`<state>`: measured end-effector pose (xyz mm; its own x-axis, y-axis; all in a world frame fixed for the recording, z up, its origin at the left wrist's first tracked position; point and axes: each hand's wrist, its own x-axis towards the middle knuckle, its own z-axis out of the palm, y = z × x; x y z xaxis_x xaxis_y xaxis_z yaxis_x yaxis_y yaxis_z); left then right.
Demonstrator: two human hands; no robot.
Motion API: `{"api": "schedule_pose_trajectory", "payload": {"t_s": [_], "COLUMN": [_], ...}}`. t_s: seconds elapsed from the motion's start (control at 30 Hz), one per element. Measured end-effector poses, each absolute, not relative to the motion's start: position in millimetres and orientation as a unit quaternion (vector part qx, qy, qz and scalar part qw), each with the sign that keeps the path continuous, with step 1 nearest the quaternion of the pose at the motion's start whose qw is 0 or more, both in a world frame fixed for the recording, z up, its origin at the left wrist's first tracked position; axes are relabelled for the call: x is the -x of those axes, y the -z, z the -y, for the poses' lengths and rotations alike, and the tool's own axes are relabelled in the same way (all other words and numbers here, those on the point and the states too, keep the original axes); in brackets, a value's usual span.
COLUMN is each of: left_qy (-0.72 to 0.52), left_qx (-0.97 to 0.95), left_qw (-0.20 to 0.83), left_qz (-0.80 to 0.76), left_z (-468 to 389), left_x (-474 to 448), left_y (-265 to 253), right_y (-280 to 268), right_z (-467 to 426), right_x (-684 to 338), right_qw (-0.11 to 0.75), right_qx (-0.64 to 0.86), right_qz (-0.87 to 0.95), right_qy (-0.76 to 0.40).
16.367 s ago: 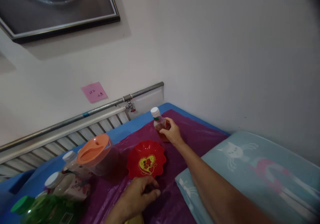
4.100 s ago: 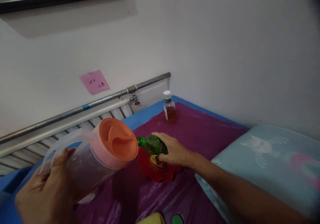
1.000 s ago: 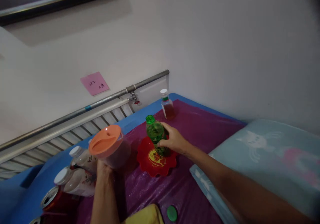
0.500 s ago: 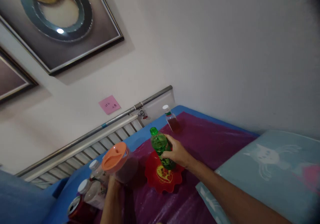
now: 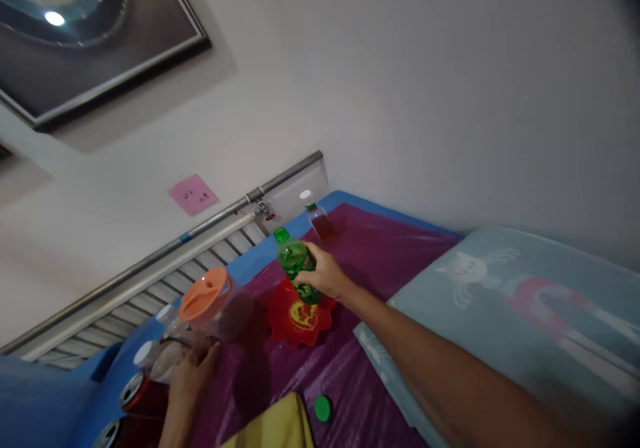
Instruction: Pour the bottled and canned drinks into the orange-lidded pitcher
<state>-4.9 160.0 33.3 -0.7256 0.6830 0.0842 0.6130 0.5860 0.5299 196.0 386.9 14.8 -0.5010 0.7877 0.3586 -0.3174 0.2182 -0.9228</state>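
We see a clear green plastic bottle (image 5: 294,265) on a scalloped red plastic dish (image 5: 295,316) with a yellow heart, a clear jug with an orange lid (image 5: 204,293), a loose green cap (image 5: 323,408), and a purple plastic sheet (image 5: 395,251) over blue

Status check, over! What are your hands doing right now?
Right hand grips green bottle, upright on red plate, cap off. Left hand at pitcher. Green cap lies on cloth. Nothing blocking.
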Motion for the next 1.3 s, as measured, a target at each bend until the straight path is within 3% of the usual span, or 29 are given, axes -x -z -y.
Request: {"api": "schedule_pose_trajectory", "payload": {"t_s": [0.17, 0.37, 0.5, 0.63, 0.73, 1.07, 1.3], "left_qy": [-0.236, -0.083, -0.237, -0.502, -0.616, -0.539, -0.469], "left_qx": [-0.503, -0.572, -0.555, -0.412, -0.328, -0.444, -0.496], "left_qw": [0.221, 0.236, 0.224, 0.187, 0.164, 0.112, 0.111], "left_qz": [-0.801, -0.781, -0.765, -0.738, -0.697, -0.707, -0.722], "left_z": [-156.8, -172.1, -172.5, -192.3, -219.3, -252.4, -256.4], "left_x": [-93.0, -133.4, -107.0, -87.1, -84.0, -77.7, -70.8], "left_y": [3.6, 36.7, 24.2, -37.2, -85.0, -122.4, -125.1], "right_y": [-12.2, -13.6, -12.8, -13.5, -15.8, -17.7, -15.7], "right_z": [-385.8, -382.8, -382.2, -375.8, -369.2, -370.8, -370.5], "right_x": [-193.5, -195.0, -194.8, -194.5, -195.1, -198.5, -198.3], "right_qw": [0.456, 0.454, 0.449, 0.433, 0.427, 0.426, 0.43], "right_qx": [0.192, 0.19, 0.19, 0.178, 0.158, 0.129, 0.128], "right_qz": [0.638, 0.656, 0.671, 0.698, 0.721, 0.814, 0.806], "right_qy": [-0.59, -0.572, -0.558, -0.542, -0.523, -0.374, -0.385]}}
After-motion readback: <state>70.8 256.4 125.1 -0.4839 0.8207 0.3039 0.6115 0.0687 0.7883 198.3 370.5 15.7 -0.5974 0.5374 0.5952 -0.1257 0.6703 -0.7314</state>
